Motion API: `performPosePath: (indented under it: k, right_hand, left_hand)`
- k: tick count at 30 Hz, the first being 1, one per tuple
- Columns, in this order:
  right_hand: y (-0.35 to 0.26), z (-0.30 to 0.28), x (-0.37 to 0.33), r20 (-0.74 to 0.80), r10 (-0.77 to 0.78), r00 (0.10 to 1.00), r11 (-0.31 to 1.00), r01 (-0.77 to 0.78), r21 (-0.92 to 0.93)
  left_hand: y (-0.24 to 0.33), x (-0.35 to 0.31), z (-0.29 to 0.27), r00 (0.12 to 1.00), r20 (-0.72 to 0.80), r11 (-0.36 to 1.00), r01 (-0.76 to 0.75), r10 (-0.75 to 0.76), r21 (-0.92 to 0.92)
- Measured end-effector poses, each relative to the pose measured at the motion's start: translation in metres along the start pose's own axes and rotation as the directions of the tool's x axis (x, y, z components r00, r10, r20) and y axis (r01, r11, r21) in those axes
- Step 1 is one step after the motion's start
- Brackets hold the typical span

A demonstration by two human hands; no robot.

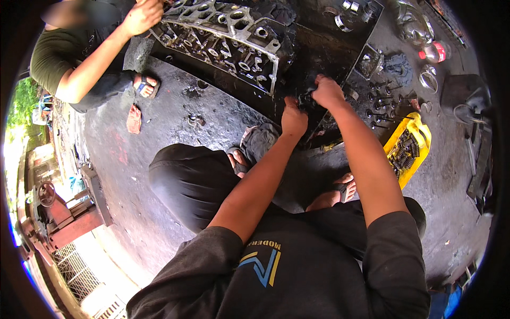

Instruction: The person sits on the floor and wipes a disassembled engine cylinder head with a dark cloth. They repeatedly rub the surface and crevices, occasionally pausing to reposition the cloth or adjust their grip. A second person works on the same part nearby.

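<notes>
Right grip point(328, 93) clamped on 1 dark piece point(306, 99), detail unclear; left grip point(294, 120) curled beside it, hold hidden — can't tell. Black tray point(324, 45) beneath, likely catching drips. Cylinder head point(234, 37) left of grip; valves point(377, 105) right — apart, perhaps kept sorted.

small blackened piece point(305, 99), uneven outline, was held between the left hand point(295, 121) and the right hand point(327, 92). fingers covered much of it; shape and material were too dark to tell. pose unclear too, its edges blended into the shadow. it was over the dark tray point(321, 47), contact with the tray not readable, and lay beyond the near right end of the cylinder head point(234, 40), apart from it.
</notes>
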State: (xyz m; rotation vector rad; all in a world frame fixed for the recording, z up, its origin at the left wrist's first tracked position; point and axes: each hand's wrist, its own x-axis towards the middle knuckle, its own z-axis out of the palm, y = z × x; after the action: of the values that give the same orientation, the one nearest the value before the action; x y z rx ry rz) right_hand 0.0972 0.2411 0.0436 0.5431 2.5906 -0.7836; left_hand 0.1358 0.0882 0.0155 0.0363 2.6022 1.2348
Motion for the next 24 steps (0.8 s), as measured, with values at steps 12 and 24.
performPosePath:
  k: [12,24]
  right_hand:
    - [-0.013,-0.005,-0.002,-0.087,0.182,0.979,0.967,-0.162,0.196]
    - [-0.029,-0.131,0.002,0.224,0.059,0.973,0.866,-0.162,0.473]
  left_hand:
    - [0.009,0.014,0.022,0.977,0.194,0.859,0.172,-0.087,-0.482]
    - [0.126,0.035,-0.038,0.967,0.25,0.989,0.008,-0.045,0.146]
